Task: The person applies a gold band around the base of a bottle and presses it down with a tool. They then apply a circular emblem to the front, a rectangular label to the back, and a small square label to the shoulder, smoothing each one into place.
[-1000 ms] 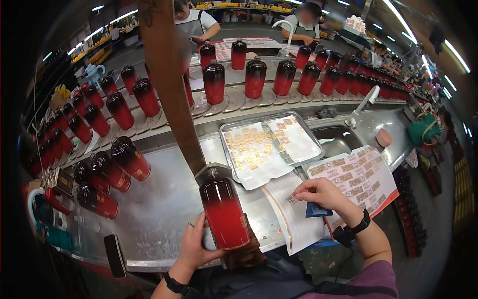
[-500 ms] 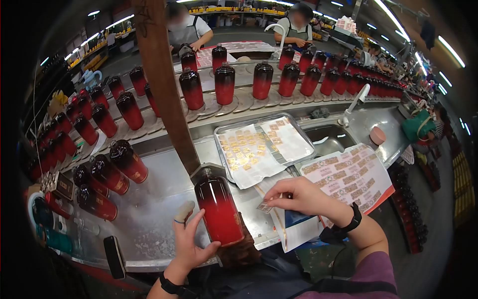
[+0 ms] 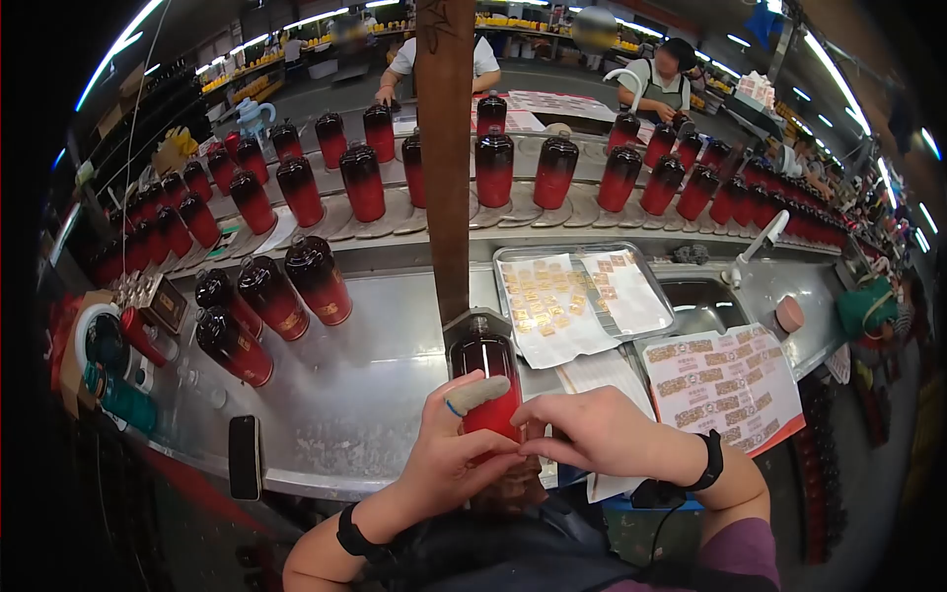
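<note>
My left hand (image 3: 444, 454) and my right hand (image 3: 597, 426) meet fingertip to fingertip in front of a red bottle (image 3: 501, 400) with a dark top. Both hands are pinched closed. Between the fingertips the small patterned decal seen earlier is hidden. A greyish cloth finger cover (image 3: 478, 395) with a blue band sits on a left finger, which stretches across the bottle. The bottle's neck end lies against a metal bracket (image 3: 477, 320) at the foot of the wooden post. My fingers cover its lower part.
A metal tray (image 3: 646, 321) holds paper with small gold decals. A printed decal sheet (image 3: 728, 387) lies right, near a sink (image 3: 702, 296). Several bottles (image 3: 274, 298) and a phone (image 3: 245, 457) are left. Rows of bottles stand behind the wooden post (image 3: 444, 168); people work beyond.
My left hand has left the bottle's side and come to my right hand, which moved left with the small decal. The view has turned left.
</note>
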